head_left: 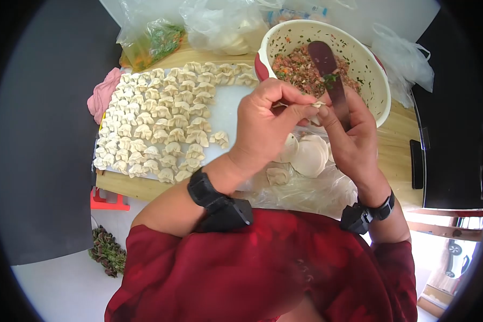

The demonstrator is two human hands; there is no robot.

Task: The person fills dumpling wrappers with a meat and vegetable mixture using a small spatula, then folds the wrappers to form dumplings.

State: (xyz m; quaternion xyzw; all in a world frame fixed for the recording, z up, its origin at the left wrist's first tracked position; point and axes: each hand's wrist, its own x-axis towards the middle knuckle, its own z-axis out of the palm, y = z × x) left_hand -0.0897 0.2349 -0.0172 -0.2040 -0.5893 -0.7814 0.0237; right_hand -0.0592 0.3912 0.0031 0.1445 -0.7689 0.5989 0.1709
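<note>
Head view: left hand and right hand, also gripping a spatula, narrowly pinch a dumpling, likely soft, best held rimwise.

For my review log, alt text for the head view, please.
Left hand and right hand pinch a dumpling near round dough wrappers; the right also holds a flat spatula over a bowl of minced filling. Rows of shaped dumplings cover much of a board.
</note>
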